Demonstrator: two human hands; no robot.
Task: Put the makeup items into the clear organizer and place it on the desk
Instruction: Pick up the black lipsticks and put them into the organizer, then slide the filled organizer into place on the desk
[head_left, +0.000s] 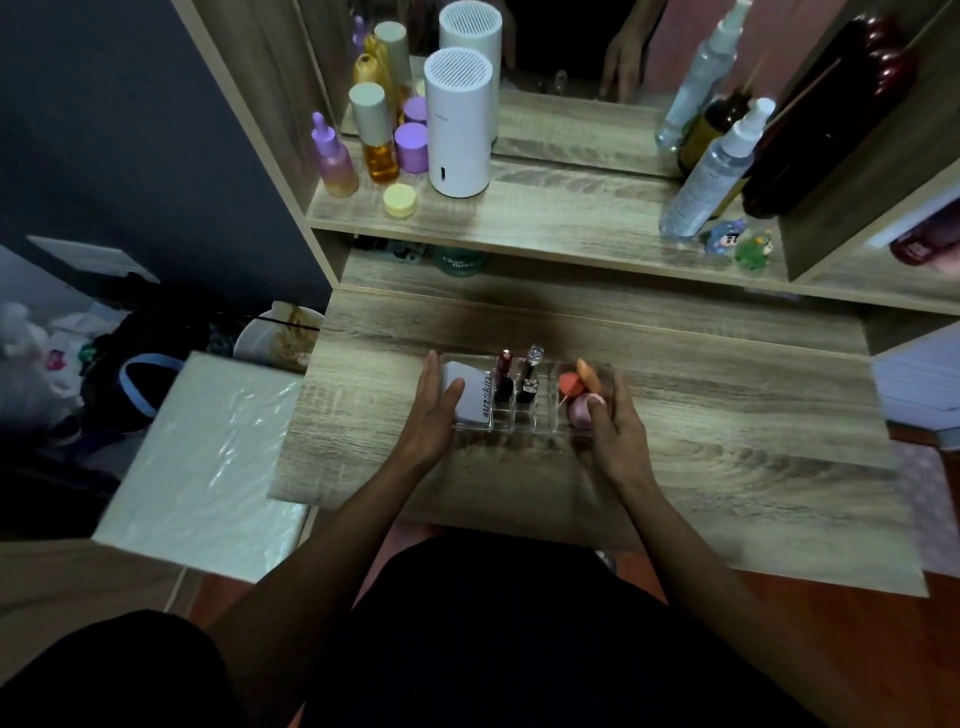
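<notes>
Single head cam, wide-angle, looking forward and steeply down from above the person's lap. Both forearms are entering from the bottom edge and running up to mid-frame. The counter (675, 415) is sitting close, filling the middle; the shelf (545, 218) and mirror (571, 119) are taking the top, facing the lens. Edges are bowing outward. No second view, so nothing is overlapping.

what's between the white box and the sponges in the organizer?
Head view: two lipsticks upright in the middle slots, between white box and sponges.
</notes>
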